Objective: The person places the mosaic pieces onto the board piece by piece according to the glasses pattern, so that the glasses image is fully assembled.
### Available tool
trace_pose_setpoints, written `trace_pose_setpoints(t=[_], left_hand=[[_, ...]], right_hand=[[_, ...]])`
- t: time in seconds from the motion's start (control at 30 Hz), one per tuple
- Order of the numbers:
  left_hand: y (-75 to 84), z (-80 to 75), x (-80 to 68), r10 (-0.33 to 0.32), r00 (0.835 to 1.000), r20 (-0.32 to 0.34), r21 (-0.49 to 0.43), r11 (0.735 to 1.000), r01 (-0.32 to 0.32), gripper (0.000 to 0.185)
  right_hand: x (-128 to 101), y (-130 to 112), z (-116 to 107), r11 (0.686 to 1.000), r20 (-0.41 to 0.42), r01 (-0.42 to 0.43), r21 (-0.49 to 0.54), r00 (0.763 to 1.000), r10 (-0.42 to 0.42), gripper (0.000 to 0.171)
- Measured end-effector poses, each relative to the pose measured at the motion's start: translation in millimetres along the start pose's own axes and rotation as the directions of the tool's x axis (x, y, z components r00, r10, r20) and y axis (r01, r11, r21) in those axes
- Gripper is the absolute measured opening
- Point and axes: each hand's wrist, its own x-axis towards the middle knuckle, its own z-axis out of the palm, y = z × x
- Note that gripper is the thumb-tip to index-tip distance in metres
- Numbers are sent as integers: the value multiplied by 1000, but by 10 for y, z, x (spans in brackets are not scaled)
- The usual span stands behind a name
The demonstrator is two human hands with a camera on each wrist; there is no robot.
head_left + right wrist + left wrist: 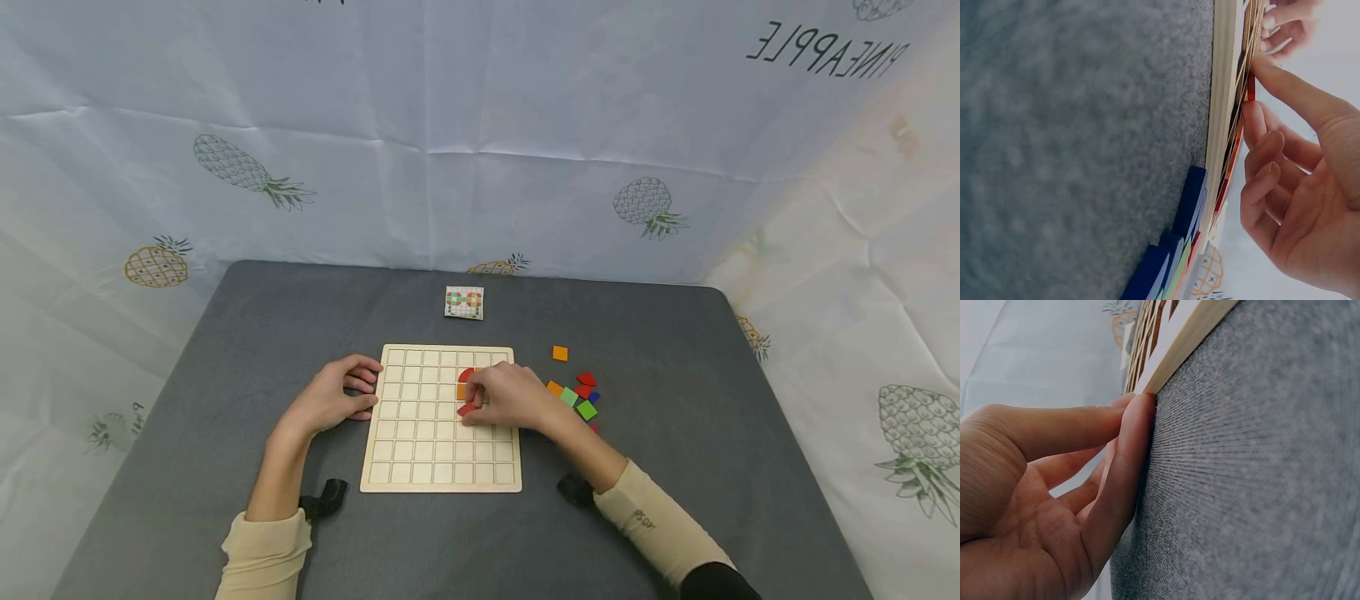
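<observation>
Pinching a red piece [467,409] with the right hand [512,397], just nearside of an orange square [461,392]. Touching the board [412,474] with the relaxed left hand [330,396].

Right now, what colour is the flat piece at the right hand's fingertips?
The flat piece is red, clearest in the head view.
</observation>
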Motion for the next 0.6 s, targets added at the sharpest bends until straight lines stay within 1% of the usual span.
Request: trace_pose_setpoints(t=[0.2,0.27,0.43,0.5,0.6], left_hand=[[6,1,-4,-1,1000,2,8,1000,1,47],[13,0,-8,-2,1000,3,8,1000,2,47],[20,-6,-19,2,1000,8,3,1000,-2,47],[15,-9,-18,2,1000,10,2,1000,-2,47],[8,-10,-14,-1,1000,11,-1,1000,1,47]], right_hand=[[6,46,-9,998,-15,17,65,1000,-16,19],[5,65,-24,996,0,39,86,999,-39,19],[-2,84,-78,985,69,96,144,992,-107,23],[-2,85,-81,983,88,105,153,989,-120,23],[2,87,-67,983,92,116,142,987,-129,22]])
